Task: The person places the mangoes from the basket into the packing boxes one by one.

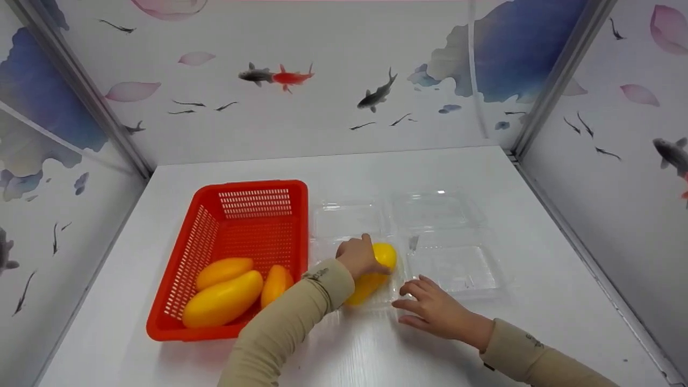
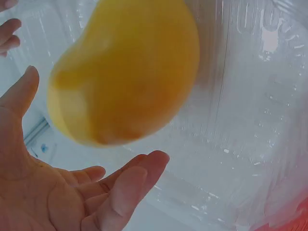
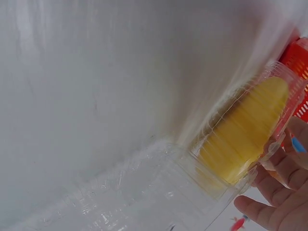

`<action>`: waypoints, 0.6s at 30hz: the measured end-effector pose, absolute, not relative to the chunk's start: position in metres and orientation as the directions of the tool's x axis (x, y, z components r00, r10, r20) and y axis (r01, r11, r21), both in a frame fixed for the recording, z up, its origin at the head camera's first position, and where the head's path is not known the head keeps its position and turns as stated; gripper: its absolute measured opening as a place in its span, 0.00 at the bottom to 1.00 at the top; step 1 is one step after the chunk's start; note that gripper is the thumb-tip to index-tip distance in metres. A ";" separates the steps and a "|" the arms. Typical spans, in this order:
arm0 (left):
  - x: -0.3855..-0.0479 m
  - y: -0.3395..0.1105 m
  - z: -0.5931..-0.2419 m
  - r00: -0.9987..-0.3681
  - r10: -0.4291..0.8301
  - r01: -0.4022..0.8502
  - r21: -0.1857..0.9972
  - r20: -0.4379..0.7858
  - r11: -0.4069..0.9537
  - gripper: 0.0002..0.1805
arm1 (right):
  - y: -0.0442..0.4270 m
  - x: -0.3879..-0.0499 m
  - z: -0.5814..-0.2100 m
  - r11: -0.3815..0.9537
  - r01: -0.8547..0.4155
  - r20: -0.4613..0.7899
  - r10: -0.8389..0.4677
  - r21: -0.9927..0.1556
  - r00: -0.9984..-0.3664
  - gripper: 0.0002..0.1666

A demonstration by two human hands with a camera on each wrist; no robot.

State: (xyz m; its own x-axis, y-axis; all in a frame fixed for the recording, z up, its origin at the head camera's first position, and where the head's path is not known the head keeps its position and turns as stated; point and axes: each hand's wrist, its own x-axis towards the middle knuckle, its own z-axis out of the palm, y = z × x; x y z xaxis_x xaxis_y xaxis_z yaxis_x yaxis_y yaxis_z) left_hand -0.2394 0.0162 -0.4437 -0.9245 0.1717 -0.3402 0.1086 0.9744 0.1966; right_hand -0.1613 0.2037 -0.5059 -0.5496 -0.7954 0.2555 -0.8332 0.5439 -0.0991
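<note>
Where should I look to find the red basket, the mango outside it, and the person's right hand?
Red basket [image 1: 258, 236]: head view, on its bare slotted floor.
Mango [image 2: 134, 72]: left wrist view, on its broad side.
Right hand [image 1: 438, 310]: head view, on its back.

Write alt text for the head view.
A person's left hand is over a smooth yellow oval fruit in a clear plastic container, right hand nearby. A red rectangular plastic basket to the left holds three more yellow fruits.

Just beyond the left hand [image 2: 53, 190], thumb and fingers spread, a yellow fruit [image 2: 132, 72] shows over a clear plastic container [image 2: 240, 110]. Past its thumb are fingertips of the right hand [image 2: 9, 30]; off its fingers, a red patch [image 2: 292, 219].
</note>
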 end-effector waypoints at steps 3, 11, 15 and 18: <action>-0.250 0.010 -0.429 -0.933 0.189 0.130 0.206 -0.305 0.970 0.43 | 0.204 -0.161 -0.506 0.542 -0.834 0.254 -0.797 -0.102 -0.548 0.17; -0.276 -0.039 -0.371 -0.971 0.171 0.133 0.217 -0.169 0.967 0.35 | 0.204 -0.159 -0.504 0.563 -0.816 0.197 -0.792 -0.134 -0.578 0.17; -0.281 -0.082 -0.354 -0.987 0.106 0.079 0.213 -0.120 0.974 0.29 | 0.205 -0.158 -0.502 0.580 -0.802 0.141 -0.790 -0.141 -0.596 0.18; -0.283 -0.114 -0.354 -0.991 0.064 0.039 0.215 -0.114 0.976 0.25 | 0.206 -0.157 -0.501 0.589 -0.794 0.119 -0.787 -0.150 -0.606 0.18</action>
